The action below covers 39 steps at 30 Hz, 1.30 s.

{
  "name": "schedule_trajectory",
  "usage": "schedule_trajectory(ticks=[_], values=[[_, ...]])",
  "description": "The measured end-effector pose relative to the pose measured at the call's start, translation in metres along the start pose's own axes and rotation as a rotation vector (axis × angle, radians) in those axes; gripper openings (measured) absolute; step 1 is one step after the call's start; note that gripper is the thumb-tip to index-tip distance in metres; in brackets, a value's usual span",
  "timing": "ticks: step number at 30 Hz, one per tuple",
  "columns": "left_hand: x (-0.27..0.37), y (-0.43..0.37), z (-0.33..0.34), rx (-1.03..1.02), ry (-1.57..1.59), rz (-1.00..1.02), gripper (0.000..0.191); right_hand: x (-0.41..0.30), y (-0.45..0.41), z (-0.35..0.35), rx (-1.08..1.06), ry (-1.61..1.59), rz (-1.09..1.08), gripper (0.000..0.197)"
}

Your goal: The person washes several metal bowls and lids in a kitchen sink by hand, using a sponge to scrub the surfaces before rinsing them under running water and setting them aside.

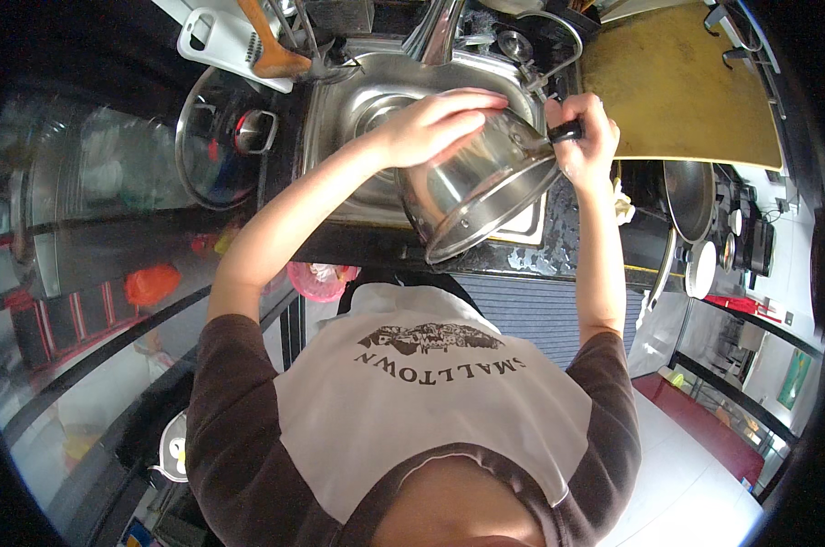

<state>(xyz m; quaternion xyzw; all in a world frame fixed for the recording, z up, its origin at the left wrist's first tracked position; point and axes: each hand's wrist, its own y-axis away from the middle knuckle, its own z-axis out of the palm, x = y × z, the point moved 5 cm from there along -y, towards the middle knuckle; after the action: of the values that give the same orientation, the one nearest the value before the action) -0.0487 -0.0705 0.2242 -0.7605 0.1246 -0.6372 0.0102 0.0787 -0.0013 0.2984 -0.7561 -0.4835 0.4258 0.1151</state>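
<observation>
A stainless steel pot (pixel 477 174) is tilted on its side above a steel sink (pixel 344 102), its rim facing down towards my body. My right hand (pixel 583 137) is closed around the pot's black side handle (pixel 565 131). The palm of my left hand (pixel 443 126) lies along the pot's outer wall and base, fingers stretched out together; the pot hides part of the palm. The chrome faucet (pixel 439 31) stands behind the pot, at the far edge of the sink. The inside of the pot is mostly out of sight.
Left of the sink lies a glass pot lid (pixel 214 140), with a white grater board (pixel 221 41) and a wooden spatula (pixel 279 61) behind it. A large yellowish board (pixel 679 96) stands at the right. A frying pan (pixel 691 198) is beyond my right forearm. Water wets the black counter (pixel 563 232).
</observation>
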Motion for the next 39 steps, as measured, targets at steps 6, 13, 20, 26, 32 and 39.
schedule_trajectory(ticks=[6, 13, 20, 26, 32, 39], values=[[-0.016, -0.007, -0.013, 0.067, 0.204, -0.191, 0.033, 0.006, -0.006, 0.003, 0.005, 0.005, 0.026, 0.011], [-0.064, 0.034, 0.011, 0.38, 1.089, -0.431, 0.041, 0.034, -0.001, -0.008, 0.18, -0.107, 0.224, 0.015], [-0.06, 0.03, 0.012, 0.12, 0.972, -0.265, 0.032, 0.048, 0.007, 0.013, 0.174, -0.317, 0.397, 0.015], [-0.062, 0.033, 0.026, 0.08, 1.133, -0.049, 0.029, 0.081, 0.018, -0.003, 0.328, -0.43, 0.588, 0.012], [-0.057, 0.03, 0.008, 0.149, 0.399, 0.053, 0.037, 0.07, 0.029, 0.014, 0.302, -0.374, 0.534, 0.013], [-0.073, 0.039, 0.029, 0.452, 1.319, -0.302, 0.032, 0.082, 0.045, -0.015, 0.45, -0.36, 0.597, 0.011]])
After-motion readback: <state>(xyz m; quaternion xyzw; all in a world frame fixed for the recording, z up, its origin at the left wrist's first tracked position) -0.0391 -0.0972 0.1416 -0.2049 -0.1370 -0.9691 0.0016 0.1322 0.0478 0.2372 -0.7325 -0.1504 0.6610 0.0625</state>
